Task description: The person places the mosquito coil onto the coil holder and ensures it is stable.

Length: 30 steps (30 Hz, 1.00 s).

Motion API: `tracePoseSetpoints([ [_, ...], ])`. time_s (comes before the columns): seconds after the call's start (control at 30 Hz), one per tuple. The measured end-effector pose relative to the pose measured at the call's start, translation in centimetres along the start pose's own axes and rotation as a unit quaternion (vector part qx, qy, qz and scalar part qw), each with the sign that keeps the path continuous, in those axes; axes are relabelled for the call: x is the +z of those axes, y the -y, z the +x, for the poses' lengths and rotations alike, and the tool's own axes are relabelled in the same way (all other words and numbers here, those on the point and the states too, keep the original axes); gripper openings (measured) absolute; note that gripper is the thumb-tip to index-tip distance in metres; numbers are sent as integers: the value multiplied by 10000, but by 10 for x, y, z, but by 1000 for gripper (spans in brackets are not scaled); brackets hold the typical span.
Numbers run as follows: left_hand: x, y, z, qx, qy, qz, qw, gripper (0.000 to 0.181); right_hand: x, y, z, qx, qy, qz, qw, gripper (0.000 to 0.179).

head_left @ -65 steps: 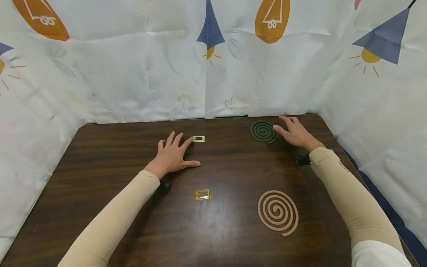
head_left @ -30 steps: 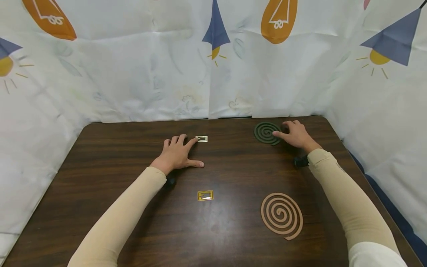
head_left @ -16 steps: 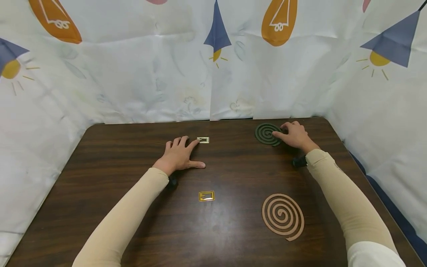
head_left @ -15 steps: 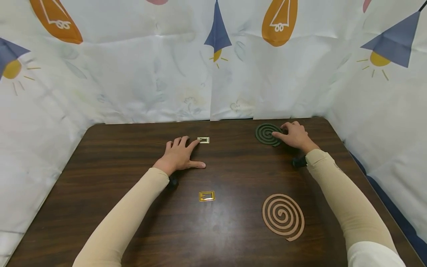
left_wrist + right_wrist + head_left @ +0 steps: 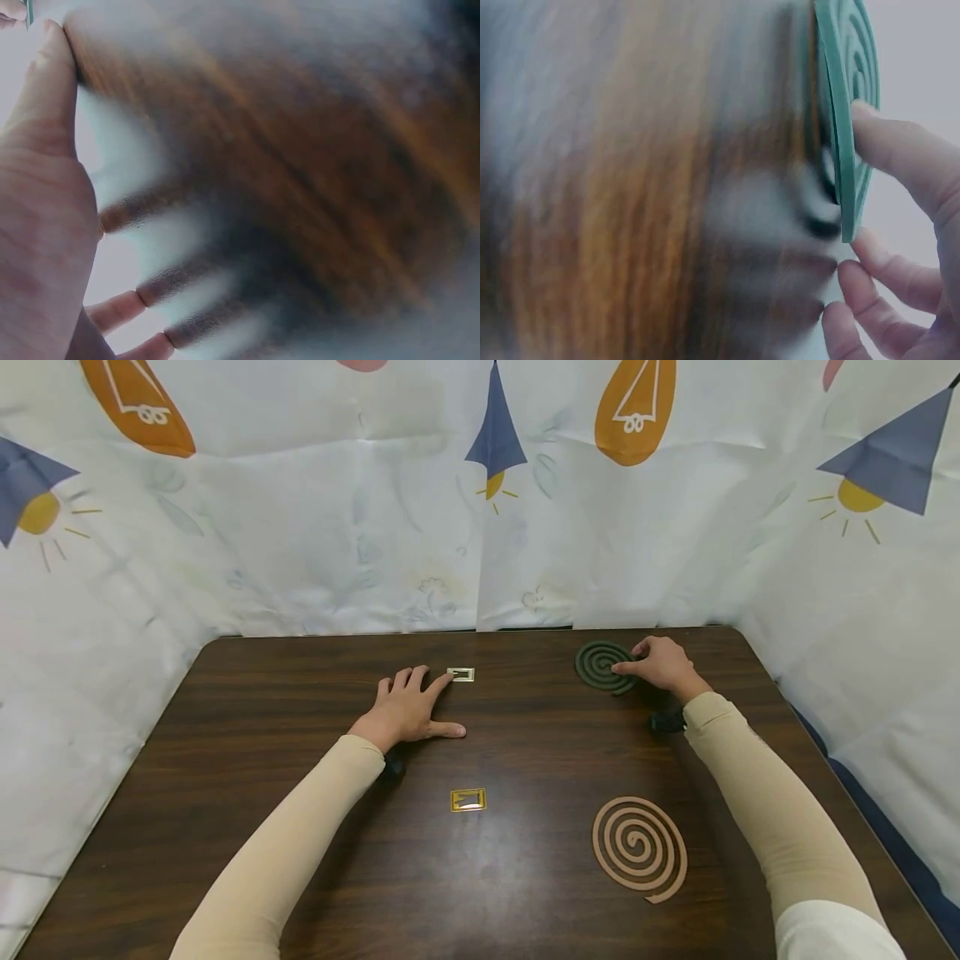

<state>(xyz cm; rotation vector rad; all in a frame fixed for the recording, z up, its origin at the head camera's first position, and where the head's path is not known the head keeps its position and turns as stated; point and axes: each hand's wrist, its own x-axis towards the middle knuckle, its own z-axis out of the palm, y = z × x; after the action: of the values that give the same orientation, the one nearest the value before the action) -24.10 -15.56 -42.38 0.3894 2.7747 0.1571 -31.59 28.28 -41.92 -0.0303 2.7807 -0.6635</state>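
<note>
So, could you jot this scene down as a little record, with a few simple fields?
Left hand: fingers spread, index fingertip at the small pale frame
Right hand: thumb on the green spiral, index finger at its edge, other fingers curled
Nearer the person: small yellow frame; tan spiral to its right
Surface: dark wood-grain table
Backdrop: white sheet with printed lamps

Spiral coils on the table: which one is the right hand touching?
The dark green coil, higher in the head view: the right hand touches it, whereas the tan coil, lower down, has no hand on it.
</note>
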Motion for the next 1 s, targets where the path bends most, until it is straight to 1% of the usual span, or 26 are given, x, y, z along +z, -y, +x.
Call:
tracePoseSetpoints([
  [0.1, -1, 0, 0, -2, 22, -23, 10000, 104, -2, 3, -1, 160, 75, 222, 9996, 70],
  [0.3, -3, 0, -2, -12, 77, -50, 10000, 104, -6, 9, -2, 393, 121, 352, 9985, 68],
  [0.53, -3, -1, -5, -9, 116, -49, 9999, 104, -4, 8, -3, 306, 278, 748, 9963, 75],
  [0.77, -1, -1, -6, -32, 141, -66, 9999, 104, 0, 4, -7, 142, 212, 1229, 9921, 74],
  [1.0, 0, 0, -6, -3, 135, 3, 9999, 103, -2, 4, -9, 35, 258, 1511, 9882, 74],
])
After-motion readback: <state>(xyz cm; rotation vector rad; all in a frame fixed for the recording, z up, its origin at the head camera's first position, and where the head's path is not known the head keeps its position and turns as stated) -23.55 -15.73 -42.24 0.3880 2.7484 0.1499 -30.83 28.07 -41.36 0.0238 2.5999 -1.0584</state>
